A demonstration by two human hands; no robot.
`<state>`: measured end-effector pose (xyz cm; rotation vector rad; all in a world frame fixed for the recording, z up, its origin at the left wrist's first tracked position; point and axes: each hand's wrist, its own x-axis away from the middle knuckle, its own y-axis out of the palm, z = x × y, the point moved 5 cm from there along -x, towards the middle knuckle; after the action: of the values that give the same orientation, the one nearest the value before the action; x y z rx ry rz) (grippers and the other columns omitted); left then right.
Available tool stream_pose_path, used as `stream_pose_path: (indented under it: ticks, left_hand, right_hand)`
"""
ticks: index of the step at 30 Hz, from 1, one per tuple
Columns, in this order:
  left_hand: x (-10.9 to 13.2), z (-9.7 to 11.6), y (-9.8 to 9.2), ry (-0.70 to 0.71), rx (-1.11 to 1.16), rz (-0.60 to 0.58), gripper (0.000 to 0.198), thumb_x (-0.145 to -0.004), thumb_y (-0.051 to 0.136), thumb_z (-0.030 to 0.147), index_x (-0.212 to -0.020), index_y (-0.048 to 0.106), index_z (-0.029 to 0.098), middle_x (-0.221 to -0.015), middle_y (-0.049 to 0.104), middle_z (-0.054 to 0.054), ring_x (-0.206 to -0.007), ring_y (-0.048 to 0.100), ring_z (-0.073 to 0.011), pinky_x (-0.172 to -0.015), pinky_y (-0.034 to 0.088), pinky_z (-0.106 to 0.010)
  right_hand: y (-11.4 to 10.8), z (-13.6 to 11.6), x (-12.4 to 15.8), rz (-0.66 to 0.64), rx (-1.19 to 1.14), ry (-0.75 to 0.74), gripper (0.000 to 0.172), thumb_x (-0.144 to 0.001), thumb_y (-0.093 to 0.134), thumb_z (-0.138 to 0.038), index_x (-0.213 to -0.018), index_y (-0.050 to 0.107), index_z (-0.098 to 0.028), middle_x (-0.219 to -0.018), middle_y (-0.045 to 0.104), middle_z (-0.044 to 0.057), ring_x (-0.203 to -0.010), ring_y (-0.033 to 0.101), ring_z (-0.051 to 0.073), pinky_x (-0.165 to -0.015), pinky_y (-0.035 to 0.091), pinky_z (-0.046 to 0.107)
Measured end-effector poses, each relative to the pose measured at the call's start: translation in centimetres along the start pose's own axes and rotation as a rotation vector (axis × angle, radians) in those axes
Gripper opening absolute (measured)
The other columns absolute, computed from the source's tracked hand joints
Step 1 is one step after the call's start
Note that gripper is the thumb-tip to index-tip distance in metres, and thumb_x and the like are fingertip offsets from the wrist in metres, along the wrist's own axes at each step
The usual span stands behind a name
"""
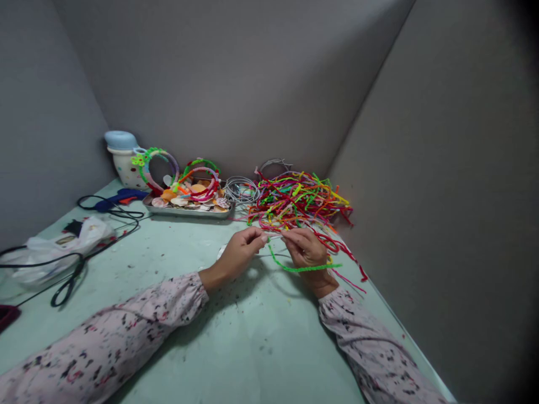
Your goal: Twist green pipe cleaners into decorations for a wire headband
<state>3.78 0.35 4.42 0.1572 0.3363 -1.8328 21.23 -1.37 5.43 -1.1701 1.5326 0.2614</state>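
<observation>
My left hand [242,252] is closed in a pinch, its thumb and forefinger at one end of a fuzzy green pipe cleaner [286,268]. From there the pipe cleaner droops in a curve and passes across my right hand [307,251], its free end pointing right. The fingers of my right hand are also pinched together. A thin pale strand, like wire, spans the small gap between both sets of fingertips; how far it extends is hidden. Both hands are just above the table, in front of a heap of colourful pipe cleaners [298,199].
Behind my left hand stands a metal tray [189,213] of seashells with pipe-cleaner-wrapped hoops [158,168]. Coiled grey wire hoops [242,191] lie beside it. At left are a white jar with a blue lid [124,160], a black cable [80,264] and a plastic bag [54,252]. Grey walls enclose the table.
</observation>
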Motion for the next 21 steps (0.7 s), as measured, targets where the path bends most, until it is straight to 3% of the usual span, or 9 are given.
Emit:
stream_pose_path:
  ticks: [21]
  left_hand:
    - [0.25, 0.14, 0.7, 0.005, 0.007, -0.111, 0.024, -0.089, 0.047, 0.037, -0.076, 0.05, 0.017, -0.07, 0.042, 0.003, -0.067, 0.039, -0.0123, -0.064, 0.032, -0.025]
  right_hand:
    - [0.31, 0.23, 0.27, -0.034, -0.026, -0.058, 0.022, -0.09, 0.059, -0.022, -0.107, 0.071, -0.028, -0.097, 0.069, 0.005, -0.09, 0.066, 0.018, -0.079, 0.057, 0.035]
